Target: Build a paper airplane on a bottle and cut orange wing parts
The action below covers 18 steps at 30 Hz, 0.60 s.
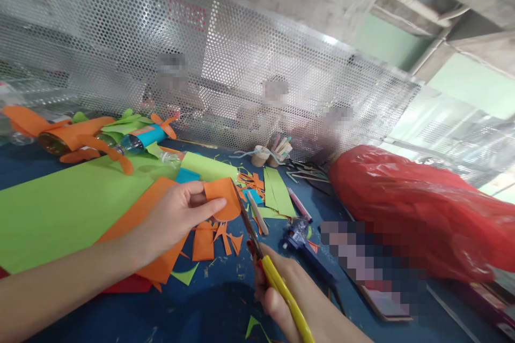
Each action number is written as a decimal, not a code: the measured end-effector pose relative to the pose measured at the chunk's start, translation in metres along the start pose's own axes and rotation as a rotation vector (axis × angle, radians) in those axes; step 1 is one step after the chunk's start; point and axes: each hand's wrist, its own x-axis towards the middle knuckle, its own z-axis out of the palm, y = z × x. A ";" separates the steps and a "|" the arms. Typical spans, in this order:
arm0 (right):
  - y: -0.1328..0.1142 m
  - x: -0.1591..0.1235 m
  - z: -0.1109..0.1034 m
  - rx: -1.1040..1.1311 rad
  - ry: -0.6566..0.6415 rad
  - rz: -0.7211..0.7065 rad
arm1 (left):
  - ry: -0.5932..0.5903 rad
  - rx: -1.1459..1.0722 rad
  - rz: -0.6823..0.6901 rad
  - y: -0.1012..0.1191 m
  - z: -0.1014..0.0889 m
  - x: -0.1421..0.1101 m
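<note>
My left hand [181, 211] pinches a small orange piece of paper [227, 206] with a rounded lower edge, thumb on top. In my right hand [281, 289] is a pair of scissors [277, 284] with a yellow and red handle. The blades lie along the right edge of the orange piece; whether they are cutting into it I cannot tell. Below the piece lie orange paper scraps [204, 241] on the blue table [193, 316]. Under my left forearm are a larger orange sheet [161, 252] and a big green sheet [52, 220].
Bottles dressed in orange [92, 131] and blue [148, 136] paper lie at the back left. A blue glue gun [309, 252], a pink marker [300, 203] and green strips [277, 190] lie right of centre. A red plastic bag [414, 209] bulges at right, before a perforated metal screen [249, 37].
</note>
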 end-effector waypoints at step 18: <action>0.009 -0.001 0.007 0.102 0.008 0.167 | 0.016 -0.079 -0.049 -0.002 0.000 0.000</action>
